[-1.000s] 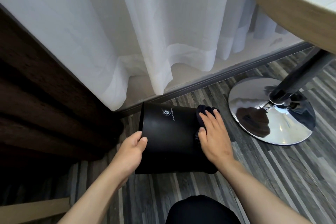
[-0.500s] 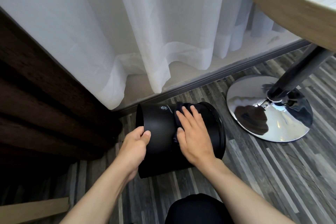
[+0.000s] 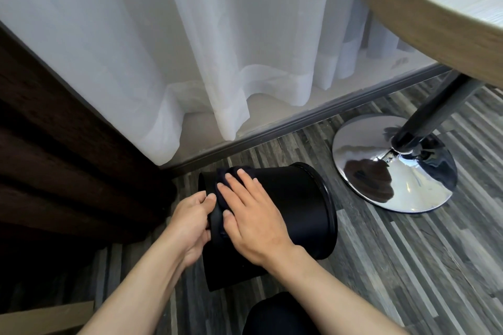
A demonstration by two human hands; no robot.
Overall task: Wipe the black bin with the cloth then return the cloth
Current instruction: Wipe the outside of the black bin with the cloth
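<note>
The black bin [image 3: 294, 212] lies on its side on the striped floor [image 3: 408, 266], rim to the right, near the chrome table base [image 3: 394, 171]. The left hand [image 3: 190, 223] grips its left end. The right hand [image 3: 253, 215] lies flat — fingers spread — pressing the dark cloth [image 3: 226, 174] against the bin's wall.

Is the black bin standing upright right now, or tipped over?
Tipped on its side: the black bin lies on the floor with its rim facing right. The left hand steadies its left end.
</note>
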